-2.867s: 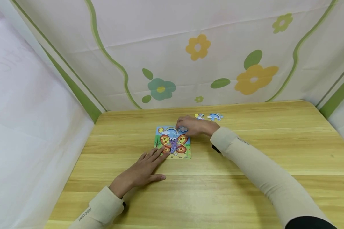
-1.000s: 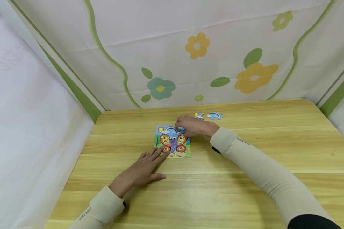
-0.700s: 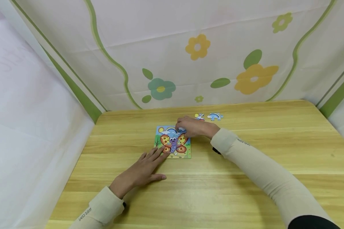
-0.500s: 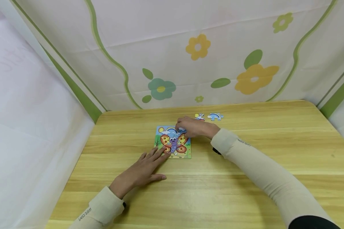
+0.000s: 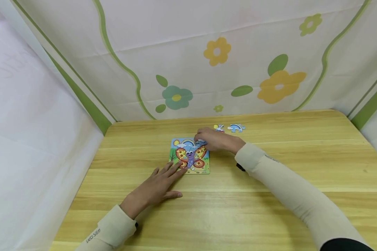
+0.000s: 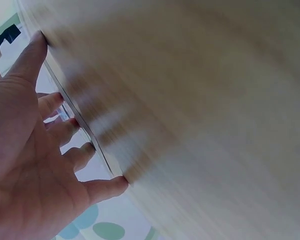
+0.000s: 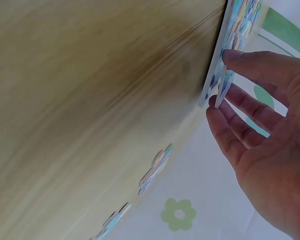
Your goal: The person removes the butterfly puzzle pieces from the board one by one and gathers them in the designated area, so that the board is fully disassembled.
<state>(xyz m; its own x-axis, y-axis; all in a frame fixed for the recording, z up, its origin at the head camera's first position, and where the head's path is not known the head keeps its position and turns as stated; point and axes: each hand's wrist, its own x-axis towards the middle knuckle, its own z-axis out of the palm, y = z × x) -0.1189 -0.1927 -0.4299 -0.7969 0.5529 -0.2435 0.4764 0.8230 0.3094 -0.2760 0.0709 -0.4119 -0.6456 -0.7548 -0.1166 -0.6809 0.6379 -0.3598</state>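
Observation:
A butterfly jigsaw puzzle board (image 5: 204, 168) lies on the wooden table in the head view. My left hand (image 5: 155, 186) is spread, its fingertips resting on the board's lower left part; in the left wrist view the fingertips (image 6: 85, 150) line up along the board's thin edge. Over the board's upper right corner, my right hand (image 5: 215, 139) pinches a blue puzzle piece (image 7: 224, 89) between thumb and fingers. The right wrist view shows that piece tilted, with its lower end standing out from the board. In the head view, the fingers hide part of it.
Two loose puzzle pieces lie beyond the right hand near the table's back edge: one with yellow and white (image 5: 219, 128), one with a rainbow on blue (image 5: 236, 128). A white flowered cloth (image 5: 128, 42) rises behind the table (image 5: 238, 216).
My right hand has shifted slightly to the right with the puzzle piece, showing more of the board's rainbow. My left hand has stayed in place on the board.

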